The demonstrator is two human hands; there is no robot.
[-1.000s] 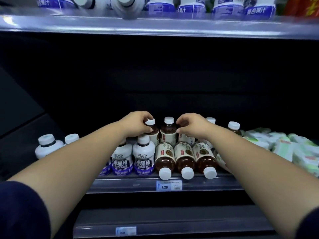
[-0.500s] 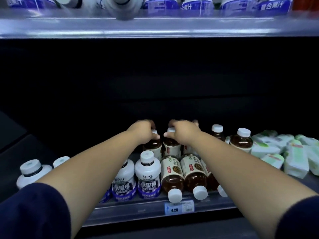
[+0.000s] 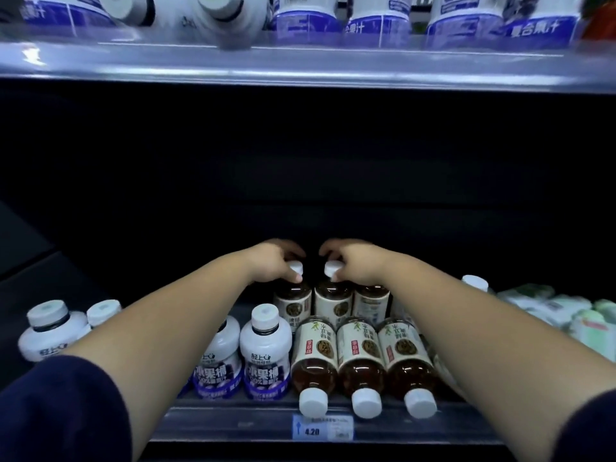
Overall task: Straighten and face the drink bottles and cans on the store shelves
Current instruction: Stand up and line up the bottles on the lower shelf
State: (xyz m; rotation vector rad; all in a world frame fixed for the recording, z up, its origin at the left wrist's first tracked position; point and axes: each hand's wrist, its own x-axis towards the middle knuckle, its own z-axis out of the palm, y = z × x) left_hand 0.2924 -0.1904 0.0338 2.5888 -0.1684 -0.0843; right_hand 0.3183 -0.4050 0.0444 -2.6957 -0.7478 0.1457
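While three tea bottles lie toppled at lower centre, the left hand (image 3: pixel 271 263) and right hand (image 3: pixel 356 261) each pinch an upright tea bottle's cap (image 3: pixel 296 269) mid-frame, seemingly to turn labels forward.

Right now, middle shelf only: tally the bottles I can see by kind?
Brown tea bottles lying on their sides: 3
Brown tea bottles upright, two gripped by the left hand and right hand: 3
White-and-purple juice bottles: 4
White cap at right, kind unclear: 1
Total: 11

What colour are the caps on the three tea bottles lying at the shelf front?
White caps, clearest in the head view.
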